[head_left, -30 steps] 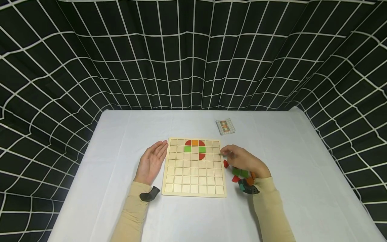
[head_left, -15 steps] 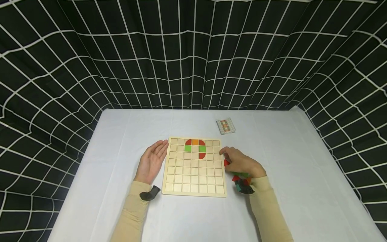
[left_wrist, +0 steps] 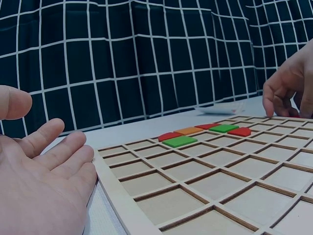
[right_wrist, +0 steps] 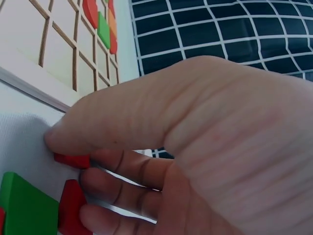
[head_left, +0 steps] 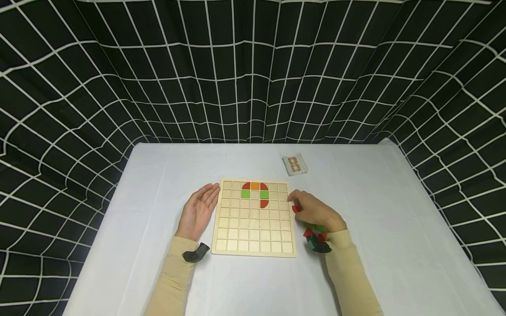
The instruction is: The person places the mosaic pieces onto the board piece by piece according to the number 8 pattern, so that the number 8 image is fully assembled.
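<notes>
A wooden grid board lies on the table. Set in its far rows are red quarter-round pieces, an orange square and two green squares. My left hand lies at the board's left edge, fingers extended and palm turned inward, holding nothing. Beyond the opposite edge, my right hand bends its thumb and fingers around a small red piece, which they partly cover. In the right wrist view, another red piece and a green block lie by the lower fingers.
Several loose green, red and orange pieces lie under the right wrist, partly hidden. A small stack of printed pattern cards sits behind the board on the white-covered table. Black grid-patterned curtains surround the table.
The right hand has shifted slightly toward the person and closed its thumb and fingers around the red piece, which has moved slightly away from the person. The left hand and board stay put.
</notes>
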The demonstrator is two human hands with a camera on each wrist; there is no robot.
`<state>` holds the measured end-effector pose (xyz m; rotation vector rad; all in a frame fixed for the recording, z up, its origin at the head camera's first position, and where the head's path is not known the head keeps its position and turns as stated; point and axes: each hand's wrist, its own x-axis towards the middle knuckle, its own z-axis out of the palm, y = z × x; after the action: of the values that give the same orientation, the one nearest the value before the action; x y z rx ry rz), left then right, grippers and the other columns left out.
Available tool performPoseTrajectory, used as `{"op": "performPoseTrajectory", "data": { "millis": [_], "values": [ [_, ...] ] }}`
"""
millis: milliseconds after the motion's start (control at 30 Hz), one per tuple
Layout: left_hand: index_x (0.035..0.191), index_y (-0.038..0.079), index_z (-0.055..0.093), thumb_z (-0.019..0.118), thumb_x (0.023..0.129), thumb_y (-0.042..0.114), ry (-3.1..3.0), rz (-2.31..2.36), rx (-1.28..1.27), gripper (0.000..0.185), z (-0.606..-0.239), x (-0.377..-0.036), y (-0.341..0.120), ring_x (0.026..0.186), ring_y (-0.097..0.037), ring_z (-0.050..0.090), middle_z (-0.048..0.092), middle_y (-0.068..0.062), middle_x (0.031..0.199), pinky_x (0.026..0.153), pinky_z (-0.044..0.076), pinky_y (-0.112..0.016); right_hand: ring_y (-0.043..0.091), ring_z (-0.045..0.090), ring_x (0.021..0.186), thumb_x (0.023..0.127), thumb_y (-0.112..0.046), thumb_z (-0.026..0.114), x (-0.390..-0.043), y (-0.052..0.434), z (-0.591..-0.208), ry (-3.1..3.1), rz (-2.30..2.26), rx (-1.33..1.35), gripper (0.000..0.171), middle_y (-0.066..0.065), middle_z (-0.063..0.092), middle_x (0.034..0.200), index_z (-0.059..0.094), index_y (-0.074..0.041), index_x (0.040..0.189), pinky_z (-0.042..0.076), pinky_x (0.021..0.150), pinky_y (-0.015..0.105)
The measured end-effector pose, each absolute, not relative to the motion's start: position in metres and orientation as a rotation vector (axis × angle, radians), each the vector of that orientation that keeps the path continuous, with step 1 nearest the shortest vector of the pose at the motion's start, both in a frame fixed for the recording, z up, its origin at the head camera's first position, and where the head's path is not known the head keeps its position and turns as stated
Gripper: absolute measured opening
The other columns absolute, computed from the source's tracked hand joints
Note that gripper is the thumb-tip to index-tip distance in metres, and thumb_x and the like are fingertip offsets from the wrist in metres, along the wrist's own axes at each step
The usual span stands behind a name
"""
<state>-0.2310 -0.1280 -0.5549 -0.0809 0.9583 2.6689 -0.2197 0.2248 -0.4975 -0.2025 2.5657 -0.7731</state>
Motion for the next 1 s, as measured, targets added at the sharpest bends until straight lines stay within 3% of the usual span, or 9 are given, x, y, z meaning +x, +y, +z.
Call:
{"op": "performPoseTrajectory", "data": {
  "millis": [333, 633, 867, 1000],
  "values": [
    [0.153, -0.004, 0.017, 0.028, 0.113, 0.027, 0.952, 2.67, -0.084, 0.052, -0.554, -0.23, -0.128, 0.157, -0.028, 0.022, 0.021, -0.019, 0.165, 0.133, 0.019, -0.032, 0.024, 0.055, 0.093, 0.091, -0.008, 0.071, -0.221, 0.228, -0.497, 2.586, -0.739, -0.083, 0.037, 0.012, 0.062, 0.109, 0.059, -0.005, 0.127, 0.055, 0.084, 0.037],
    [0.153, -0.004, 0.018, 0.029, 0.113, 0.027, 0.956, 2.672, -0.085, 0.052, -0.554, -0.23, -0.128, 0.157, -0.027, 0.024, 0.022, -0.019, 0.165, 0.132, 0.021, -0.032, 0.025, 0.055, 0.093, 0.091, -0.014, 0.074, -0.223, 0.232, -0.497, 2.571, -0.735, -0.066, 0.022, 0.008, 0.064, 0.103, 0.063, -0.009, 0.11, 0.053, 0.085, 0.038],
    [0.154, -0.005, 0.015, 0.029, 0.113, 0.026, 0.94, 2.671, -0.079, 0.053, -0.554, -0.23, -0.127, 0.157, -0.027, 0.023, 0.02, -0.02, 0.166, 0.132, 0.021, -0.031, 0.02, 0.057, 0.075, 0.098, -0.014, 0.066, -0.219, 0.24, -0.493, 2.515, -0.865, 0.004, 0.008, 0.007, 0.063, 0.086, 0.063, -0.009, 0.103, 0.048, 0.066, 0.028],
    [0.153, -0.005, 0.016, 0.029, 0.113, 0.026, 0.936, 2.67, -0.074, 0.053, -0.554, -0.23, -0.127, 0.157, -0.027, 0.023, 0.02, -0.02, 0.166, 0.133, 0.021, -0.032, 0.019, 0.058, 0.07, 0.1, -0.015, 0.063, -0.218, 0.246, -0.49, 2.5, -0.926, 0.009, 0.008, 0.007, 0.063, 0.081, 0.063, -0.007, 0.101, 0.047, 0.062, 0.025]
  ]
}}
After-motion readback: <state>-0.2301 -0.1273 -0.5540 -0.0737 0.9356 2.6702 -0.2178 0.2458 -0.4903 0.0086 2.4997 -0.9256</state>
